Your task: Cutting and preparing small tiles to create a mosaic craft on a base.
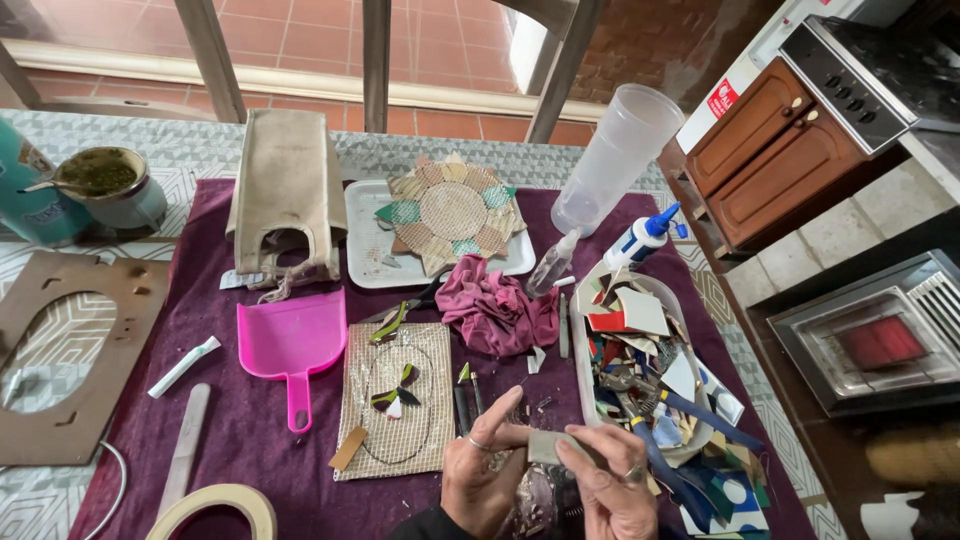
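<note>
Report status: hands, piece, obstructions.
Both hands, left and right, pinch the grey piece. Held above purple cloth. Shard tray close right, not blocking.

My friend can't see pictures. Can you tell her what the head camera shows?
Two hands, the left hand and right hand, hold a small grey tile piece between them over a purple cloth. Around them lie a pink dustpan, a mesh sheet with a few tile bits, a tray of broken tiles, and a glue bottle.

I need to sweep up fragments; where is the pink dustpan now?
In the head view, the pink dustpan lies left of centre on the purple cloth, between the white tube and the mesh square.
</note>
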